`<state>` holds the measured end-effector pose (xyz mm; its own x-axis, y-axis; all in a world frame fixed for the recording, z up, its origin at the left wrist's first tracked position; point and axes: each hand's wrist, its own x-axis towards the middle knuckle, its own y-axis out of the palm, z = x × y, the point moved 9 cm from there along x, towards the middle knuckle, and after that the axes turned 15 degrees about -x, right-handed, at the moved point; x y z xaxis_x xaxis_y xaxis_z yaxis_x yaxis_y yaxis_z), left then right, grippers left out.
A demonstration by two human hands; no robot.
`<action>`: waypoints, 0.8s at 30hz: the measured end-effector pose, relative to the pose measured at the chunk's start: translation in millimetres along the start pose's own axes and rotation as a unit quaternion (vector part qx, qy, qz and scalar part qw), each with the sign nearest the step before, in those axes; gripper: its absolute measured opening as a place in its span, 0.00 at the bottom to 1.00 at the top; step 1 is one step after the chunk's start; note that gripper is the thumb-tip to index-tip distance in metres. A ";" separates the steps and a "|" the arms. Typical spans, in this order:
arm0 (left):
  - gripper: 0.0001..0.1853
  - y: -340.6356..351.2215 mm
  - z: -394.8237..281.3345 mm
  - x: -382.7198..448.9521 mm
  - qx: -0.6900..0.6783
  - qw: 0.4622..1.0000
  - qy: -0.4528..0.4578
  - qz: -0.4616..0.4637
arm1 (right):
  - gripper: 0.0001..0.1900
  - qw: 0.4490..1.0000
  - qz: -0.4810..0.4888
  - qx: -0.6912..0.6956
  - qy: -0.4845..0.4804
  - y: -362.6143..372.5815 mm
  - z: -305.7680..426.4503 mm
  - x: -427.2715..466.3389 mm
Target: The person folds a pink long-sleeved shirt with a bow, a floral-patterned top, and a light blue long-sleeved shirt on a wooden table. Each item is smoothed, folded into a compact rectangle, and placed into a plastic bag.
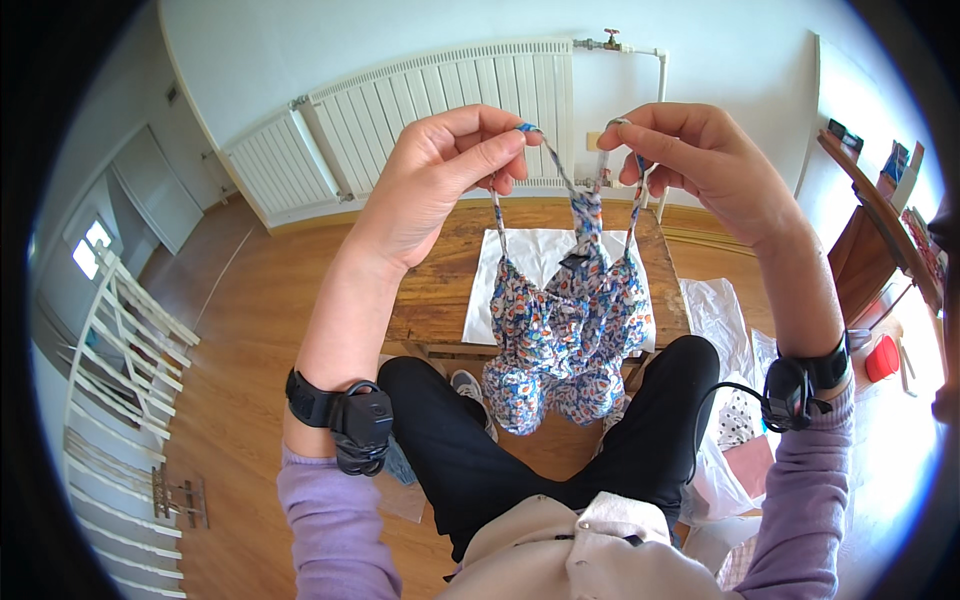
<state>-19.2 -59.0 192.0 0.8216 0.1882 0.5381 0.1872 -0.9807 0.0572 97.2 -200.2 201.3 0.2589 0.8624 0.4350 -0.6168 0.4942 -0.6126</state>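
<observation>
A floral garment with thin straps, patterned in blue, white and orange, hangs in front of me between my knees and the table. My left hand pinches one strap between thumb and fingers. The other strap is pinched by my right hand, held at about the same height. The gathered bodice hangs down in folds, and a small dark label shows near its top. Behind the garment, a white sheet or bag lies on the wooden table, partly hidden by the fabric.
White radiators line the wall beyond the table. Plastic bags holding fabric lie on the floor at my right. Further right are a red cup-like container and wooden furniture. A white railing stands at the left.
</observation>
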 end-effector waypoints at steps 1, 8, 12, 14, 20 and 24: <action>0.10 3.3 1.7 1.3 0.006 1.000 -0.008 0.007 | 0.15 1.000 0.007 -0.006 -0.002 1.0 1.0 0.0; 0.09 16.1 8.0 10.2 0.034 0.999 -0.007 0.037 | 0.17 1.000 -0.006 -0.014 -0.010 1.9 -4.1 0.1; 0.08 22.4 11.3 15.0 0.017 0.999 0.001 0.037 | 0.21 0.999 -0.017 -0.030 -0.033 4.8 -2.2 0.0; 0.08 28.3 13.0 16.5 0.013 0.999 0.012 0.041 | 0.22 0.998 -0.029 -0.039 -0.034 7.6 -2.4 -1.2; 0.08 40.3 18.5 21.7 0.054 0.996 0.031 0.056 | 0.20 0.996 -0.069 -0.059 -0.009 10.6 -6.3 4.9; 0.07 37.8 18.9 21.7 0.038 0.997 0.041 0.053 | 0.11 0.995 -0.077 -0.058 0.014 10.3 -9.8 8.9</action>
<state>16.0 -91.0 189.9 0.7926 0.0756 0.6050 0.1439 -0.9874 -0.0652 100.4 -186.3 192.4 0.3657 0.7780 0.5109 -0.4795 0.6280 -0.6130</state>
